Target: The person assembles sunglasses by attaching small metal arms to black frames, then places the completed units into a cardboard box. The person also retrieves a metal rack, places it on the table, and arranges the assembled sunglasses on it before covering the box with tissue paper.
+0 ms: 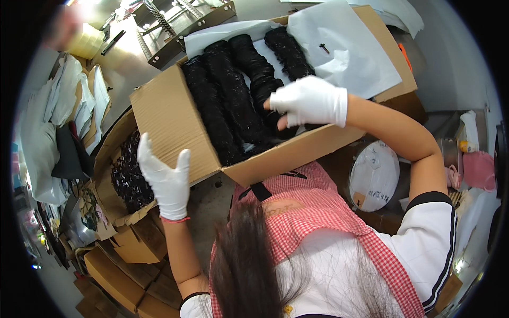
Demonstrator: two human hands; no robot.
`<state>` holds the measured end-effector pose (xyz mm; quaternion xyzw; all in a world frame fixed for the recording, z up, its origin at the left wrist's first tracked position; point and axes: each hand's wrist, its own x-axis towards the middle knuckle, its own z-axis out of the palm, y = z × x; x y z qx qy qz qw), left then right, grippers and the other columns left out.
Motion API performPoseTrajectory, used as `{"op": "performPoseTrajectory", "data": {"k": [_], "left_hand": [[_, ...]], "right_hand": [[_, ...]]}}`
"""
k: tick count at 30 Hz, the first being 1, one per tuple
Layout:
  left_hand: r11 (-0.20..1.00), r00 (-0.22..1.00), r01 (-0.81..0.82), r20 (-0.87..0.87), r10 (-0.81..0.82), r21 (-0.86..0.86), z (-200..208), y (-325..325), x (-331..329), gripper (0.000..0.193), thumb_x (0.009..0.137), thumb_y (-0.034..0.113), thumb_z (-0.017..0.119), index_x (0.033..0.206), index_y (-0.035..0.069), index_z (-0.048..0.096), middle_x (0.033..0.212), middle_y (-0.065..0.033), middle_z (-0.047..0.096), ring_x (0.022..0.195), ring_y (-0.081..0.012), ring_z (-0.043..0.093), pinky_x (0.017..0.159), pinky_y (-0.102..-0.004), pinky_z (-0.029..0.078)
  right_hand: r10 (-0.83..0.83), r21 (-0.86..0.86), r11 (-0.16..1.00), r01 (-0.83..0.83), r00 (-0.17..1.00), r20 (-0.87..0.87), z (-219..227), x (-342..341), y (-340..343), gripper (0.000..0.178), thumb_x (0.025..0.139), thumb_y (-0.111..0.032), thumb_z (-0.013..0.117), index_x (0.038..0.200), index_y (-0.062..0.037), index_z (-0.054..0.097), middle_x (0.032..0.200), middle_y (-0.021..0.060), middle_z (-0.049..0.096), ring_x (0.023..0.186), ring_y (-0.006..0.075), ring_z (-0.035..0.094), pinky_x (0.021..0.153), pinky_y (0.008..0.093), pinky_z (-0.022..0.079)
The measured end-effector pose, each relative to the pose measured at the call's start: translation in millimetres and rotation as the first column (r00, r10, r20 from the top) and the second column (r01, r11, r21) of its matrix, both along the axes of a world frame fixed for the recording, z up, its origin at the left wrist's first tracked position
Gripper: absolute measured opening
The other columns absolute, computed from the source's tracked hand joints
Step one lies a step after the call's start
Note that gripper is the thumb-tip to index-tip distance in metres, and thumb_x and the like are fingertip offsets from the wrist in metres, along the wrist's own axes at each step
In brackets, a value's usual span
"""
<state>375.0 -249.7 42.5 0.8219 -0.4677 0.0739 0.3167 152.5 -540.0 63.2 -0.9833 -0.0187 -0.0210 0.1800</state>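
An open cardboard box [291, 153] lined with white sheets holds several long rows of small black stacked pieces [233, 95]. My right hand [310, 100], in a white glove with bare fingertips, reaches into the box from the right. Its fingers bend down around the near end of a black row [260, 69]; their undersides are hidden. My left hand [165, 177], also in a white glove, is raised beside the box's left flap [167, 119]. Its thumb and fingers are apart, with nothing between them.
One small black piece [324, 49] lies on the white sheet [350, 58]. A carton of loose dark pieces [130, 175] stands left, above more cardboard boxes [119, 275]. A metal frame with springs [193, 32] sits behind. A round white package [374, 172] is at right.
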Motion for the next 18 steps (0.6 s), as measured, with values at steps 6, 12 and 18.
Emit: {"op": "performPoseTrajectory", "data": {"k": [6, 12, 18], "left_hand": [[0.995, 0.995, 0.092, -0.036, -0.091, 0.042, 8.6, -43.0, -50.6, 0.084, 0.077, 0.026, 0.079, 0.143, -0.003, 0.037, 0.141, -0.0219, 0.044, 0.135, -0.0381, 0.041, 0.117, -0.0572, 0.021], [0.989, 0.994, 0.104, -0.026, -0.102, 0.103, 9.7, -62.4, -80.6, 0.078, 0.074, 0.025, 0.082, 0.138, 0.003, 0.043, 0.137, -0.0187, 0.047, 0.129, -0.0355, 0.045, 0.111, -0.0611, 0.03], [0.991, 1.0, -0.026, 0.007, 0.025, 0.131, 4.1, -52.8, -59.8, 0.066, 0.081, 0.029, 0.076, 0.135, 0.005, 0.048, 0.135, -0.0167, 0.049, 0.127, -0.036, 0.045, 0.111, -0.0583, 0.03]], "right_hand": [[-0.152, 0.025, 0.988, 0.155, 0.904, 0.4, 9.9, 93.8, -81.1, 0.024, 0.086, -0.018, 0.07, 0.108, -0.0087, 0.066, 0.101, 0.007, 0.068, 0.094, 0.0285, 0.065, 0.083, 0.0385, 0.053], [0.013, -0.339, 0.923, 0.182, 0.865, 0.501, -5.6, 233.6, -112.2, 0.037, 0.085, -0.028, 0.071, 0.116, -0.0091, 0.067, 0.121, 0.0103, 0.063, 0.1, 0.0324, 0.065, 0.088, 0.0403, 0.053], [0.019, -0.365, 0.931, -0.02, 1.0, -0.006, 6.4, 276.3, -132.7, 0.035, 0.085, -0.042, 0.069, 0.093, -0.0079, 0.074, 0.091, 0.0106, 0.071, 0.089, 0.0302, 0.069, 0.08, 0.0408, 0.054]]}}
